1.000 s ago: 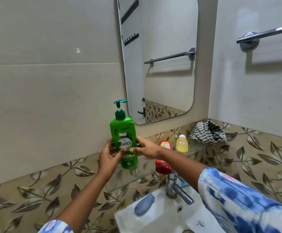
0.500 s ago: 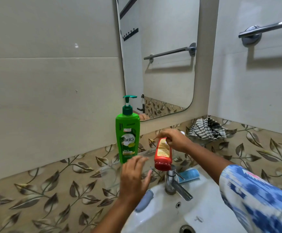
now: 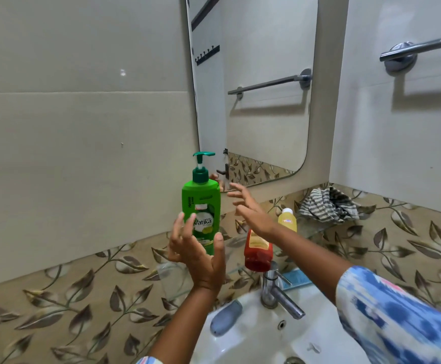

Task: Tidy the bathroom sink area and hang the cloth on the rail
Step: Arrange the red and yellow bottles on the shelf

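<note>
Hands both stayed open and empty: your left hand (image 3: 197,254) hovered before the green bottle (image 3: 201,206), your right hand (image 3: 250,211) above the red bottle (image 3: 257,252).

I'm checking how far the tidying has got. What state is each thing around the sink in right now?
green pump bottle: upright on the glass shelf
red bottle: standing cap-down on the shelf
yellow bottle: upright, capped
striped cloth: crumpled at the shelf's corner end
towel rail: bare
tap: no water running
grey bar: lying on the sink rim
left hand: open, empty
right hand: open, empty
</note>
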